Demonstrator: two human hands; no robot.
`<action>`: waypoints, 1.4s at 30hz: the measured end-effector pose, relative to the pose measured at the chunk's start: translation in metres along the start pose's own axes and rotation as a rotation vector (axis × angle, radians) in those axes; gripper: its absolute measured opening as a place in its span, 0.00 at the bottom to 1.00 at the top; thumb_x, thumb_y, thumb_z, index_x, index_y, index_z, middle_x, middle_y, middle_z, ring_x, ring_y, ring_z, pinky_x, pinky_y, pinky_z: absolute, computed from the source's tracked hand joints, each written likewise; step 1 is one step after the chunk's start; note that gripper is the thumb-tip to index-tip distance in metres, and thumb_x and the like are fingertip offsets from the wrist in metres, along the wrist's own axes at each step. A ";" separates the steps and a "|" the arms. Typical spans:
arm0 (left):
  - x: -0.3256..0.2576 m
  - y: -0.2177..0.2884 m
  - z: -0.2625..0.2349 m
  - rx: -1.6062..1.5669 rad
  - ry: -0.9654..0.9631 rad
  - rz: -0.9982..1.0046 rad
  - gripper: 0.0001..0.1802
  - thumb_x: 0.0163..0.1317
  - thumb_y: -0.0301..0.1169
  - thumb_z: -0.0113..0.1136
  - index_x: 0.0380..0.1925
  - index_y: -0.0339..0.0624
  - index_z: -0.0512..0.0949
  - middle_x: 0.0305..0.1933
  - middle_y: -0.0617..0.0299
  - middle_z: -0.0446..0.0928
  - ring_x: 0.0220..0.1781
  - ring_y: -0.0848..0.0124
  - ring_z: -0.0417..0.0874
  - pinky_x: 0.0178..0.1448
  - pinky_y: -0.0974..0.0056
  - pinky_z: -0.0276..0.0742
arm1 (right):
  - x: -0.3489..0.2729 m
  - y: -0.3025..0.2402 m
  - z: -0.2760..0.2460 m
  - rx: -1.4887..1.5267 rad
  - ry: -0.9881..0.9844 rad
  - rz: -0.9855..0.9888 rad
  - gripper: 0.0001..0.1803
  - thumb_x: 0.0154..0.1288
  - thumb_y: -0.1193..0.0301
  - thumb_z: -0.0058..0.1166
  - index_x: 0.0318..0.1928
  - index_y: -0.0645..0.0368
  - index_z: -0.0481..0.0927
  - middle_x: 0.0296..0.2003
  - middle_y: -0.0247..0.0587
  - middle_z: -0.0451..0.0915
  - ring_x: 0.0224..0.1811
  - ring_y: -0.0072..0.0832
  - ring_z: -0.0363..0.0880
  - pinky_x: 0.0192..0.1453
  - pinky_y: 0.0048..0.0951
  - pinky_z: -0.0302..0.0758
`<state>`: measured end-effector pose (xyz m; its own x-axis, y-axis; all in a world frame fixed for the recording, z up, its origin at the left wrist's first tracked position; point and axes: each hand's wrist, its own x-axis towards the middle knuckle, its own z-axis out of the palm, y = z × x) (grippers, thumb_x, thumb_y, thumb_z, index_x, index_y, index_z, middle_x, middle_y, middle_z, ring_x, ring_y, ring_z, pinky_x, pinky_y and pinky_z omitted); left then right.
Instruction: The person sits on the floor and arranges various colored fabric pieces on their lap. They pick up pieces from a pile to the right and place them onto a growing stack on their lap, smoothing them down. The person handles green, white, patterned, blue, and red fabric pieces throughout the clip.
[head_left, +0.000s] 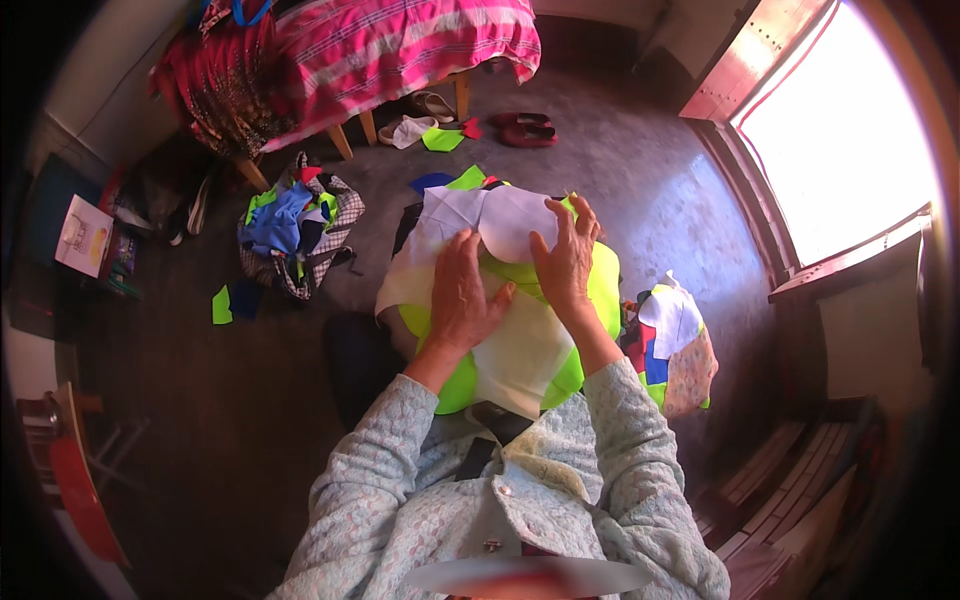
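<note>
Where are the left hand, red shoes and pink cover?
Left hand (461, 300), head view: back of the hand.
Red shoes (521, 137), head view: top of one shoe.
Pink cover (395, 50), head view: its striped middle.

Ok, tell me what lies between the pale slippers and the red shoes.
A green scrap and a smaller red scrap lie between the slippers and the red shoes, in the head view.

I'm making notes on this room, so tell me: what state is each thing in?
Left hand: open, over the cloth pieces
Right hand: open, fingers slightly bent
White cloth pieces: overlapping, unfolded
Yellow-green cloth: partly covered by white
Checked bag: open, stuffed with scraps
Flowered bag: filled with scraps
Red shoes: side by side, unworn
Pink blanket: draped over an edge
Doorway: open, brightly lit
</note>
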<state>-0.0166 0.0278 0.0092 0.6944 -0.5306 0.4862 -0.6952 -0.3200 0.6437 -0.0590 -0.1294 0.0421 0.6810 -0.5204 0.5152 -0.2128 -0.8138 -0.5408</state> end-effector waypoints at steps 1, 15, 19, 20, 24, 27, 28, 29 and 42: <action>0.000 0.003 -0.001 -0.024 0.020 -0.011 0.46 0.52 0.40 0.64 0.68 0.37 0.55 0.71 0.38 0.54 0.74 0.45 0.53 0.72 0.41 0.48 | -0.005 -0.003 -0.003 -0.079 0.084 -0.093 0.28 0.52 0.76 0.61 0.57 0.53 0.74 0.63 0.50 0.62 0.64 0.45 0.63 0.65 0.43 0.63; 0.002 0.001 0.004 0.483 -0.271 0.179 0.35 0.62 0.48 0.49 0.67 0.43 0.62 0.72 0.57 0.59 0.75 0.61 0.56 0.73 0.42 0.45 | -0.034 0.017 0.001 -0.119 -0.397 -0.182 0.30 0.66 0.48 0.44 0.65 0.46 0.69 0.69 0.45 0.60 0.75 0.40 0.51 0.75 0.53 0.42; 0.003 0.002 0.006 0.492 -0.278 0.197 0.35 0.64 0.52 0.46 0.67 0.45 0.62 0.72 0.58 0.60 0.75 0.61 0.56 0.73 0.42 0.46 | -0.037 0.023 0.000 -0.094 -0.364 -0.193 0.30 0.67 0.48 0.43 0.64 0.46 0.70 0.69 0.45 0.60 0.75 0.38 0.50 0.75 0.53 0.41; 0.004 0.000 0.006 0.492 -0.279 0.199 0.35 0.65 0.53 0.45 0.67 0.46 0.63 0.72 0.59 0.60 0.75 0.61 0.56 0.73 0.42 0.46 | -0.037 0.024 0.002 -0.120 -0.357 -0.207 0.30 0.67 0.48 0.44 0.64 0.46 0.70 0.69 0.44 0.60 0.75 0.38 0.50 0.75 0.52 0.41; 0.005 -0.003 0.006 0.495 -0.279 0.204 0.35 0.65 0.54 0.44 0.66 0.47 0.63 0.72 0.59 0.60 0.75 0.61 0.57 0.73 0.43 0.46 | -0.037 0.027 -0.002 -0.104 -0.376 -0.234 0.29 0.67 0.48 0.44 0.64 0.46 0.70 0.69 0.42 0.60 0.75 0.38 0.51 0.76 0.50 0.41; 0.006 -0.007 0.006 0.494 -0.285 0.205 0.35 0.64 0.54 0.44 0.67 0.48 0.63 0.72 0.59 0.60 0.74 0.61 0.57 0.73 0.43 0.46 | -0.041 0.032 -0.010 -0.024 -0.353 -0.250 0.26 0.66 0.52 0.48 0.62 0.47 0.73 0.68 0.42 0.62 0.73 0.38 0.54 0.75 0.47 0.46; 0.006 -0.007 0.007 0.494 -0.286 0.206 0.35 0.64 0.54 0.44 0.67 0.48 0.62 0.72 0.59 0.60 0.74 0.61 0.57 0.73 0.43 0.47 | -0.042 0.036 -0.016 0.034 -0.359 -0.249 0.25 0.65 0.54 0.50 0.60 0.48 0.74 0.67 0.42 0.64 0.72 0.38 0.57 0.74 0.46 0.49; 0.005 -0.007 0.007 0.497 -0.283 0.210 0.35 0.64 0.54 0.45 0.67 0.48 0.62 0.72 0.59 0.60 0.74 0.61 0.57 0.73 0.43 0.47 | -0.044 0.043 -0.024 0.096 -0.368 -0.253 0.23 0.65 0.57 0.52 0.58 0.49 0.75 0.65 0.42 0.66 0.70 0.38 0.59 0.73 0.45 0.52; 0.006 0.004 0.003 0.442 -0.292 0.178 0.33 0.60 0.44 0.51 0.66 0.49 0.64 0.71 0.59 0.61 0.73 0.59 0.59 0.73 0.43 0.48 | -0.222 0.239 -0.168 -0.404 0.180 0.600 0.21 0.54 0.70 0.64 0.51 0.57 0.79 0.49 0.42 0.80 0.55 0.40 0.77 0.60 0.37 0.71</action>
<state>-0.0160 0.0212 0.0132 0.5224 -0.7818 0.3405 -0.8526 -0.4709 0.2267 -0.3786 -0.2516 -0.0893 0.2490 -0.9112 0.3283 -0.7765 -0.3904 -0.4946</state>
